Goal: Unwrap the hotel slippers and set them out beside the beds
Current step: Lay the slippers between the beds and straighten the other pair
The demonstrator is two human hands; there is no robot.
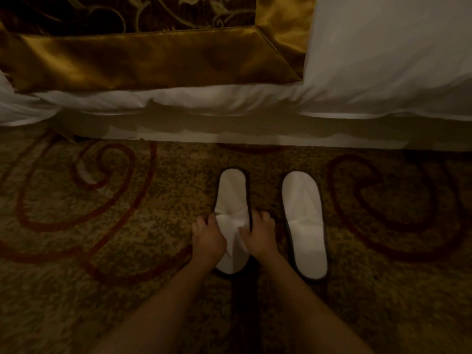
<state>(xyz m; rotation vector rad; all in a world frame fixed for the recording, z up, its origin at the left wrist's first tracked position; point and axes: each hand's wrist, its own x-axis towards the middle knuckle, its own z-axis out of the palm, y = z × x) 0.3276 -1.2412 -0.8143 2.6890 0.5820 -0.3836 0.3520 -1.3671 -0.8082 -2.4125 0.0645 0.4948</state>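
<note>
Looking down from the head camera, two white slippers lie flat on the patterned carpet (102, 226) close to the side of the bed (255, 135), just short of its base. The left slipper (232, 198) and the right slipper (302, 218) lie side by side with a strip of carpet between them, not touching. Each has a plain white top and a thin dark rim. Both long axes run from the person toward the bed, nearly parallel, and the right slipper's near end leans slightly outward. A crease crosses each slipper about halfway along, but which end is the toe cannot be told in this dim, soft picture. The left hand (208, 237) grips the left slipper's left edge with curled fingers. The right hand (258, 235) grips its right edge, fingers curled over the dark rim and thumb resting on the white top. The right slipper lies untouched, just beside the right hand. On the bed, a white duvet (383, 60) hangs over the side, and a brown runner (153, 60) with a shiny gold border and a leafy vine pattern lies across it.
</note>
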